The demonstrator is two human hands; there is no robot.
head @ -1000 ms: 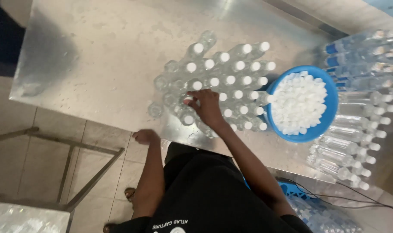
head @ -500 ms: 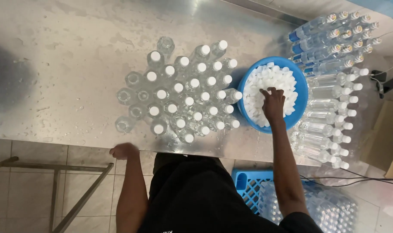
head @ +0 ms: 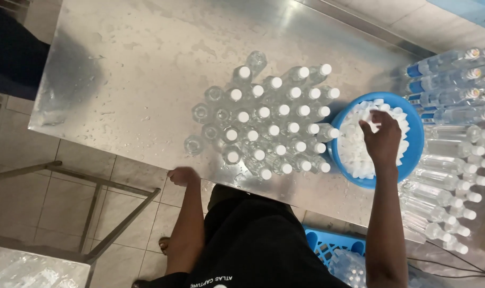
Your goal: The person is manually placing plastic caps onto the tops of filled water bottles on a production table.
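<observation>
The left hand is resting closed on the near edge of the steel table, gripping nothing. Upright clear bottles are clustering mid-table, a few uncapped. Toward the right edge, the right hand is pinching white caps inside the blue bowl. Caps look light, rigid, slippery; fingertip pinching at their rims probably suits.

torso: black shirt, small white print near hem; arms: bare, sleeveless below elbow; foot: sandal
</observation>
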